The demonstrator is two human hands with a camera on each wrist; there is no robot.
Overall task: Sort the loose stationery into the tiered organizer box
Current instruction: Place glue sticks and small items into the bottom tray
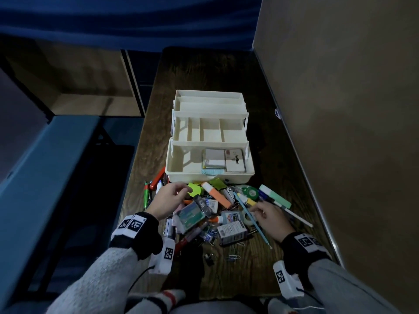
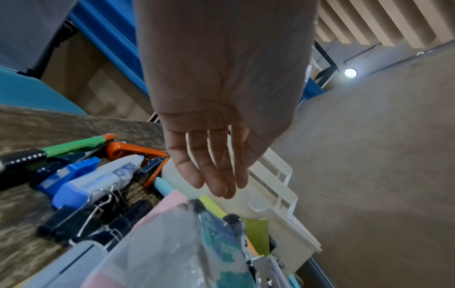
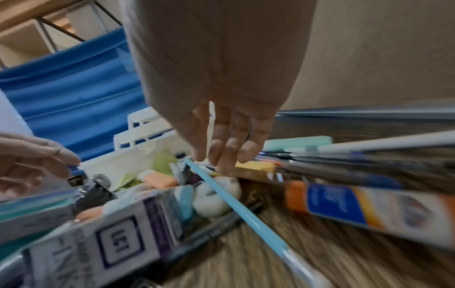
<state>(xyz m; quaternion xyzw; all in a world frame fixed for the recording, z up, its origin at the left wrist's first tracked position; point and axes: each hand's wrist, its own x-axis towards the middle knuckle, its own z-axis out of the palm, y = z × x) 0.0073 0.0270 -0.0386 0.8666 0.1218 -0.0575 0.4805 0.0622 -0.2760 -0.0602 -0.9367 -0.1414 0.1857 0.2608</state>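
Now your left hand [image 1: 169, 201] open over the pile [image 1: 204, 214], right hand [image 1: 269, 219] open too, holding nothing, box [image 1: 209, 175] behind.

My right wrist view smears the white ink carton [image 3: 103, 247]; my left cuts off the clear plastic packet [image 2: 157, 253] at its bottom edge.

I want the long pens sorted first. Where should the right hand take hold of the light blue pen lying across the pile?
Probably its near half, pinched across the barrel from above by the right hand. The light blue pen lies slanted, its far end over the tape roll and amid other items; its near end rests on bare table, leaving finger room on both sides.
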